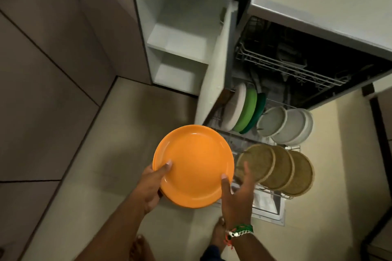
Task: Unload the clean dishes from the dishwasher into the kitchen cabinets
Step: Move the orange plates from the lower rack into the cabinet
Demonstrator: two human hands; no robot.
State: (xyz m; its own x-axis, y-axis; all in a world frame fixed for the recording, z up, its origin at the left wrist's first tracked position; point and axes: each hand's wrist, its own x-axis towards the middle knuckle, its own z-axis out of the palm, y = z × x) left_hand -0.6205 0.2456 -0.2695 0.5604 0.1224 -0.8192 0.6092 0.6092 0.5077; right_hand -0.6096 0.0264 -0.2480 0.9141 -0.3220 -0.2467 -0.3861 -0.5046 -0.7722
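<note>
I hold an orange plate (194, 166) flat over the floor, and a second orange rim shows just beneath it. My left hand (151, 186) grips its left edge with the thumb on top. My right hand (235, 195) holds the right edge, thumb on the rim and fingers spread underneath. To the right, the pulled-out lower rack (273, 194) of the dishwasher holds upright plates: a cream one (234, 108), a light green one (247, 110), a dark green one (257, 112), grey-white ones (293, 126) and three brown speckled ones (275, 167).
An open lower cabinet (178, 48) with bare white shelves stands ahead, its door (214, 82) swung out beside the rack. The upper dishwasher rack (282, 65) sits under the countertop (322, 0). Tall cabinet fronts (42, 70) line the left. My bare feet (141, 248) stand on the tiled floor.
</note>
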